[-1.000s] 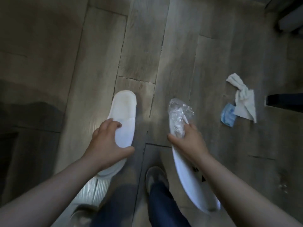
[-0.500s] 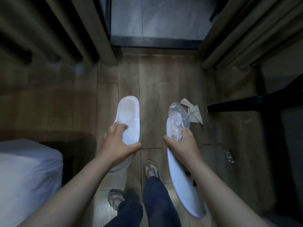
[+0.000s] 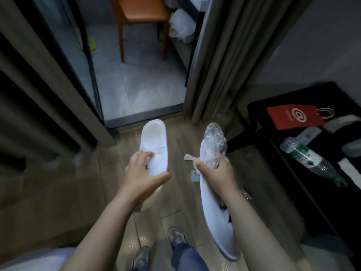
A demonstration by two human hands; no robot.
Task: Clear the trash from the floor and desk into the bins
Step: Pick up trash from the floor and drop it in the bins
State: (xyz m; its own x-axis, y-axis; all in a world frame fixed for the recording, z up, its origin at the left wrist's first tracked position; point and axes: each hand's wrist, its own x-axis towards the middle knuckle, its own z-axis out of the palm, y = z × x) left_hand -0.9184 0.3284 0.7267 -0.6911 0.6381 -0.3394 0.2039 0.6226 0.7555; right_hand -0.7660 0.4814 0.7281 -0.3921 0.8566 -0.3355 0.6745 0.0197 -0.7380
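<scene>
Gripping a white slipper [image 3: 155, 141] near its heel end, the left hand [image 3: 143, 174] has its fingers curled over the upper and its thumb stretched along the near edge. The slipper is held in the air, well to the left of the black desk [image 3: 322, 90]. The right hand [image 3: 216, 173], nearer the desk, is closed round a second slipper [image 3: 216, 222] turned on edge, and its fingers also pinch a crumpled clear plastic wrap [image 3: 214, 143] against the toe end. On the wooden floor [image 3: 109, 202] left of the desk, seen between the two hands, lie a white tissue [image 3: 190, 158] and a small blue packet [image 3: 194, 176], close together. A scrap of clear plastic [image 3: 246, 193] lies on the floor near the desk's foot, just beside the right forearm. On the desk top a red paper bag [image 3: 293, 116] lies flat, and nearer the front a clear plastic bottle [image 3: 308, 159] with a green label lies on its side. Beyond the desk's far left corner hangs a grey curtain [image 3: 220, 55], and past it an orange chair [image 3: 140, 14] stands on pale tiles.
</scene>
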